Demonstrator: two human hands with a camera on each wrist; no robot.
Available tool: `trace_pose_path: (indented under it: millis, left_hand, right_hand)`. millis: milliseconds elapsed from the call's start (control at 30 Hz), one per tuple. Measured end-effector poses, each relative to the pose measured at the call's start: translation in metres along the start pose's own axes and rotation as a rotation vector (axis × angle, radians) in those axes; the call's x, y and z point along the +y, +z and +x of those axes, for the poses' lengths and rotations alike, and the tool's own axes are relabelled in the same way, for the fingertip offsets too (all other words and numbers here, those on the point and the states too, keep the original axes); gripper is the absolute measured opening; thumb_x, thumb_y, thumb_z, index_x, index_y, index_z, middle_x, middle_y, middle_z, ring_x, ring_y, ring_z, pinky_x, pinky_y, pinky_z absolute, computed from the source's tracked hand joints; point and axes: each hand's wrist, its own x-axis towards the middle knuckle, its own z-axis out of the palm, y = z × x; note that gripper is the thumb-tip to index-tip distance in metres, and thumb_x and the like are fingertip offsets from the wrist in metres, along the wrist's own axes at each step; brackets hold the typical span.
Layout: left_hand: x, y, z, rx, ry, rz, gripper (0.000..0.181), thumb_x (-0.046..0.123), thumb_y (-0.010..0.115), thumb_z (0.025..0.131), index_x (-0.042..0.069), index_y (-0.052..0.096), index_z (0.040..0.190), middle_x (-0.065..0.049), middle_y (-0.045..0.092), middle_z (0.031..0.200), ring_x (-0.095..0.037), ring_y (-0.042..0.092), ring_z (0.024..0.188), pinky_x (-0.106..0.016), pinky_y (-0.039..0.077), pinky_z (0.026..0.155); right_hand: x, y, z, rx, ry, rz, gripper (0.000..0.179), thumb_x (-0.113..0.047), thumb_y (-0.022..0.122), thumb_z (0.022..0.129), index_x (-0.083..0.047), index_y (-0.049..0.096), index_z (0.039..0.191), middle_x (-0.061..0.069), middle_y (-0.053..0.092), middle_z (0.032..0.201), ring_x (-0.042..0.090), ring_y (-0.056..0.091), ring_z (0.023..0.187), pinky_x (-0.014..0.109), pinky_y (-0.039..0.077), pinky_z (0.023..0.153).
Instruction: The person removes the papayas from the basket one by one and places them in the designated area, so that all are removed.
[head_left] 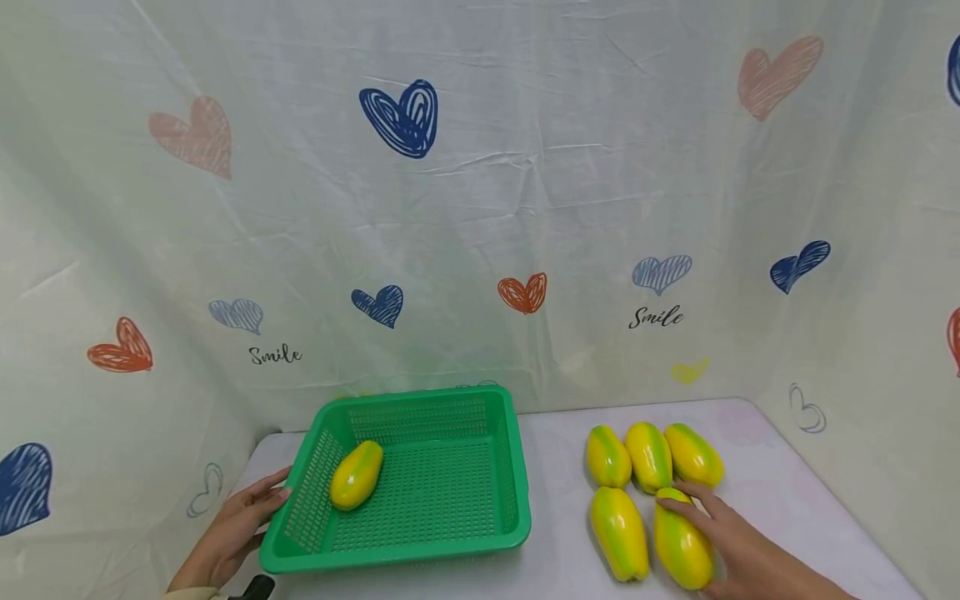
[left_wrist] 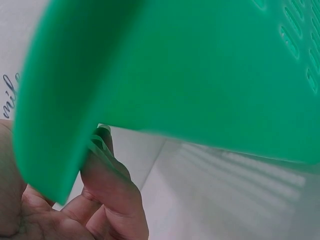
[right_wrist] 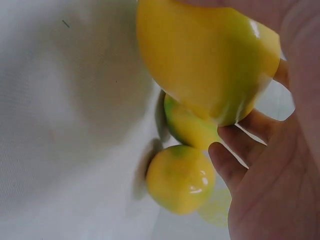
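Observation:
A green plastic basket stands on the left of the table, with one yellow-green papaya lying inside near its left wall. My left hand grips the basket's left rim; in the left wrist view its fingers curl under the green edge. On the right, my right hand holds the front-right papaya, fingers across its top and far side. The right wrist view shows this papaya against the fingers, the thumb mostly out of sight. Beside it lies another papaya.
Behind the held papaya, more papayas lie in a row on the white table. A white curtain printed with hearts hangs close behind and at both sides. A dark object shows by the left wrist.

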Motion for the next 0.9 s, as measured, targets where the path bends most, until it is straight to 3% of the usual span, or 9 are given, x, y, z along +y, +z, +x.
trace_pose_path:
  millis: [167, 367, 667, 767, 900]
  left_hand:
    - [-0.0001, -0.0001, 0.0, 0.0, -0.003, -0.002, 0.073, 0.035, 0.063, 0.088, 0.004, 0.028, 0.144, -0.026, 0.043, 0.131, -0.02, 0.059, 0.091, -0.041, 0.049, 0.072]
    - [-0.0003, 0.0002, 0.0007, -0.001, -0.005, -0.001, 0.073, 0.035, 0.062, 0.088, 0.005, 0.027, 0.145, -0.027, 0.04, 0.133, -0.02, 0.059, 0.091, -0.04, 0.05, 0.071]
    - [-0.0005, 0.0003, 0.0004, 0.007, -0.01, -0.003, 0.072, 0.034, 0.062, 0.089, 0.004, 0.027, 0.145, -0.026, 0.042, 0.131, -0.019, 0.059, 0.09, -0.039, 0.049, 0.071]
    - [-0.0002, 0.0004, 0.0002, 0.008, -0.01, -0.005, 0.071, 0.033, 0.062, 0.089, 0.005, 0.027, 0.145, -0.026, 0.042, 0.131, -0.019, 0.059, 0.09, -0.04, 0.049, 0.071]
    - [0.0001, 0.0006, -0.0001, 0.01, -0.006, -0.008, 0.071, 0.033, 0.062, 0.089, 0.005, 0.028, 0.145, -0.025, 0.044, 0.13, -0.019, 0.059, 0.09, -0.04, 0.049, 0.072]
  right_hand:
    - [-0.0013, 0.0003, 0.0, -0.046, 0.012, 0.011, 0.101, -0.032, 0.086, 0.054, -0.029, 0.036, 0.142, 0.012, 0.025, 0.144, 0.028, 0.043, 0.115, 0.047, 0.049, 0.083]
    - [-0.0008, 0.0014, -0.001, -0.125, 0.068, 0.096, 0.097, -0.038, 0.083, 0.061, -0.032, 0.032, 0.143, 0.009, 0.018, 0.148, 0.03, 0.041, 0.117, 0.032, 0.049, 0.084]
    - [0.0013, 0.003, 0.0023, -0.139, 0.037, 0.184, 0.096, -0.015, 0.082, 0.062, -0.028, 0.032, 0.143, 0.011, 0.01, 0.147, 0.029, 0.044, 0.107, 0.02, 0.05, 0.072]
    - [-0.0002, 0.0031, 0.0035, -0.127, 0.049, 0.141, 0.096, -0.018, 0.082, 0.062, -0.03, 0.032, 0.143, 0.009, 0.014, 0.147, 0.026, 0.046, 0.107, 0.023, 0.051, 0.074]
    - [-0.0022, 0.0038, 0.0043, -0.064, 0.046, 0.026, 0.096, -0.022, 0.084, 0.058, -0.034, 0.036, 0.14, 0.006, 0.022, 0.146, 0.023, 0.046, 0.114, 0.037, 0.051, 0.083]
